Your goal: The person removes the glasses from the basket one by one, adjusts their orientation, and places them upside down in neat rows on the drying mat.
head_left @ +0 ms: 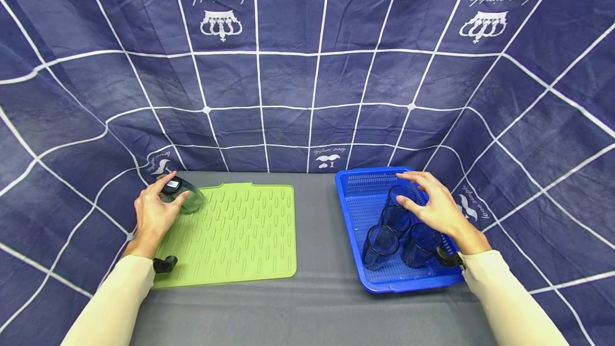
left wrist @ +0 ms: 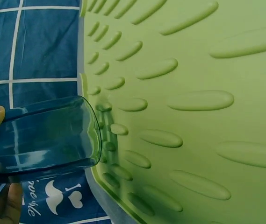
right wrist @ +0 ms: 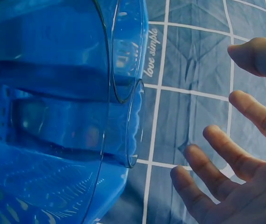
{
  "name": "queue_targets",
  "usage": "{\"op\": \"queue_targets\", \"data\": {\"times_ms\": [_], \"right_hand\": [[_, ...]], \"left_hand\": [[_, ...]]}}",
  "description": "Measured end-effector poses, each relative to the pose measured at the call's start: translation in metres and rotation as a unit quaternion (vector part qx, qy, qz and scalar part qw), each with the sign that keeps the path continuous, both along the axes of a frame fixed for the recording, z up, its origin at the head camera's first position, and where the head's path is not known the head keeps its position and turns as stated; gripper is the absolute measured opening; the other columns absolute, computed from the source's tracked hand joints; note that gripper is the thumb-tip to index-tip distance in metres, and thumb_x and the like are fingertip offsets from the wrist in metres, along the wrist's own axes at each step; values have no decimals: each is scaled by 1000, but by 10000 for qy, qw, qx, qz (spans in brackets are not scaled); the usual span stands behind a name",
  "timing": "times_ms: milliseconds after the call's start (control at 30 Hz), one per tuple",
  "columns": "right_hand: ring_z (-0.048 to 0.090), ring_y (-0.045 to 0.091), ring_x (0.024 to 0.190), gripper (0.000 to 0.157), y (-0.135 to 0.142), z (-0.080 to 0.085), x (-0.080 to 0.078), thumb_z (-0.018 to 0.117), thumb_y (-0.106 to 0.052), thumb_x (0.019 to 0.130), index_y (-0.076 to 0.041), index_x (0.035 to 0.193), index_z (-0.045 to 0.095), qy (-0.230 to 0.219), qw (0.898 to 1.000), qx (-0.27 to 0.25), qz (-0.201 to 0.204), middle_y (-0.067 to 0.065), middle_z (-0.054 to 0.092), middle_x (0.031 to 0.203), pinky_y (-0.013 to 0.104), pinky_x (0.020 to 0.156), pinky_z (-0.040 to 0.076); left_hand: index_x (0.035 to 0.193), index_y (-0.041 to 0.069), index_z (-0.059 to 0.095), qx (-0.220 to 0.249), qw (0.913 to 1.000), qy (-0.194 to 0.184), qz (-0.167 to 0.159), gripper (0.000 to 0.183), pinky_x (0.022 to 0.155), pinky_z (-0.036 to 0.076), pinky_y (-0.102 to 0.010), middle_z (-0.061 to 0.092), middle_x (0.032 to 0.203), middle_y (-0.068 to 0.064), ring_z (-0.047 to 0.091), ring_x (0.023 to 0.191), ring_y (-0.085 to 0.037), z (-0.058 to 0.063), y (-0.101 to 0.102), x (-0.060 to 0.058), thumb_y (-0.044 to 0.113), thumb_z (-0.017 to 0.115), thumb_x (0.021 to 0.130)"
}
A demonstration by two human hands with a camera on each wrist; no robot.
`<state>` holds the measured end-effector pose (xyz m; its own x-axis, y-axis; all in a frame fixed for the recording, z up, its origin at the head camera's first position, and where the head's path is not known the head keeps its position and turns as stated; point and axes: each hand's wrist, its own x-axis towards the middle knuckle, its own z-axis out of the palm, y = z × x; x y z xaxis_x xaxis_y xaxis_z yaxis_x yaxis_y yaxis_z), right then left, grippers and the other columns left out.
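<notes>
One big checked cloth (head_left: 288, 79) frames your whole workspace, rising behind and on both sides, perhaps as a plain screen around it. Under everything runs the grey tabletop (head_left: 317, 202), and across your left half lies the green mat (head_left: 245, 234), flat and close to the side cloth. Look at those raised ridges: they'd likely prop a rim up and let air or water pass beneath!

Over on your right sits the blue basket (head_left: 361, 210), its low perforated walls probably there to stop anything rolling off. And now your hands! Your right hand (head_left: 434, 204) hovers above the basket's far right part, fingers spread and gripping nothing; the wrist view shows a gap between them and the rims, so there's no contact.

Your left hand (head_left: 156, 210) has the action: thumb and fingers grasp a tinted glass (head_left: 192, 199) by its base end, out at the mat's far left corner. It's tilted, mouth angled towards the mat, and that hold at the base seems to leave the rim free. Whether the rim touches the ridges, I can't tell.

Back right, four more glasses (head_left: 381, 247) stand bunched in the basket, mouths up. Smallest of all, a white label (head_left: 173, 182) shows on your held glass's base.
</notes>
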<state>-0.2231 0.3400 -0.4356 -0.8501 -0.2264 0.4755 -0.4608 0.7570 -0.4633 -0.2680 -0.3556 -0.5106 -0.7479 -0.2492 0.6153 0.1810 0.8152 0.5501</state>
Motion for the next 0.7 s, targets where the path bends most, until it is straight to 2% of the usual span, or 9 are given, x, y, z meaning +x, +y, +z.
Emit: {"op": "queue_targets", "data": {"times_ms": [133,267,367,500,600,700], "right_hand": [[71,34,138,55,2,1,-4,94,-14,98,-13,151,77,-71,9999,91,-19,13,76,149,12,109,49],[71,37,141,55,5,2,-6,93,-18,100,-18,153,76,-216,9995,205,-119,14,74,152,25,112,53],[71,38,141,55,7,3,-6,92,-21,101,-20,154,75,-319,9990,253,-186,14,74,153,32,112,54],[71,38,141,55,10,4,-6,92,-23,102,-20,154,75,-428,9986,229,-213,14,73,154,22,112,50],[70,38,142,54,12,4,-6,91,-24,103,-20,155,75,-480,9984,191,-212,14,73,154,11,110,43],[70,38,143,54,12,3,-6,91,-23,103,-19,154,75,-507,9983,180,-217,15,73,153,23,115,52]], "left_hand": [[148,14,80,-46,10000,-3,-11,65,88,45,-61,82,119,-31,64,88,-46,-3,-1,-1,10,101,86],[146,11,80,-84,9999,12,-55,64,92,45,-65,82,122,-34,65,90,-50,-6,-2,1,10,100,86],[147,10,79,-101,9999,-16,-84,65,94,45,-65,81,124,-35,64,89,-48,-6,-2,2,10,100,86],[148,9,79,-150,9998,-40,-120,66,94,44,-64,82,127,-33,65,89,-47,-7,-4,2,8,100,86],[148,10,79,-167,9997,-79,-148,66,97,46,-66,81,134,-32,71,102,-55,-7,-4,2,8,100,86],[147,10,80,-169,9997,-100,-159,66,96,46,-66,80,137,-32,73,107,-57,-7,-5,3,9,101,85]]}}
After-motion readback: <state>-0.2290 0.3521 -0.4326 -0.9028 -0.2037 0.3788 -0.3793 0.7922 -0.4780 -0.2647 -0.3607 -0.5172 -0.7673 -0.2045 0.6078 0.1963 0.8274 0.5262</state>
